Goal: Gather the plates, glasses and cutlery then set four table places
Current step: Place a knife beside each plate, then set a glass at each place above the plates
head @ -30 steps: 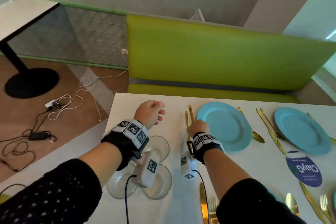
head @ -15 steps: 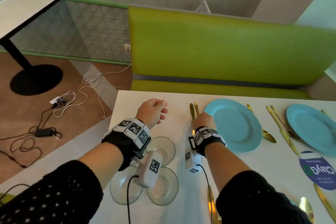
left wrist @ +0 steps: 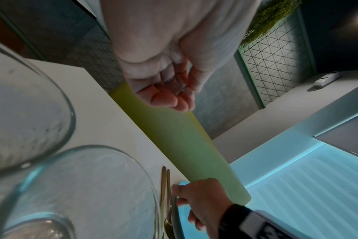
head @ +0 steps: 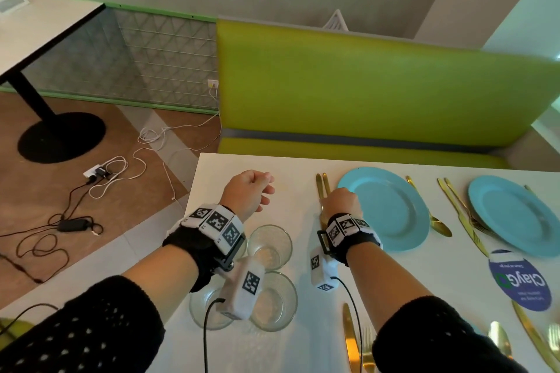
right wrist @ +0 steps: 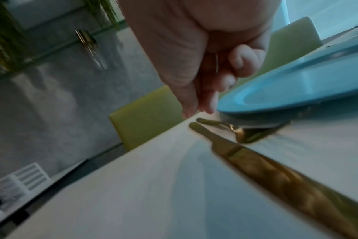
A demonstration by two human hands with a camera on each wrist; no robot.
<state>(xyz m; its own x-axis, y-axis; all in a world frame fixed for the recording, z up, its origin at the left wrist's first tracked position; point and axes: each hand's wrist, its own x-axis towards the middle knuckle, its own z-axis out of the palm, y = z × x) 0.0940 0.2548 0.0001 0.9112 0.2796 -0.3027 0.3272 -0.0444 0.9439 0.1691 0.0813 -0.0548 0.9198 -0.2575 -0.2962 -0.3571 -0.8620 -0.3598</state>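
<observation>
A: Cutlery (head: 321,191) lying on worktop (head: 291,179), just left of far blue plate (head: 385,209); right hand (head: 342,201) curled, aligning it — contact unclear.

B: Left hand (head: 247,191) loosely curled, holding nothing. Next, judged: distribute glasses (head: 269,247).

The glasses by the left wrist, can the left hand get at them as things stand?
Probably yes. The left hand hovers loosely curled and holds nothing, and the three glasses stand upright on the white table just below that wrist. Nothing covers them; only the wrist camera hangs over them.
</observation>
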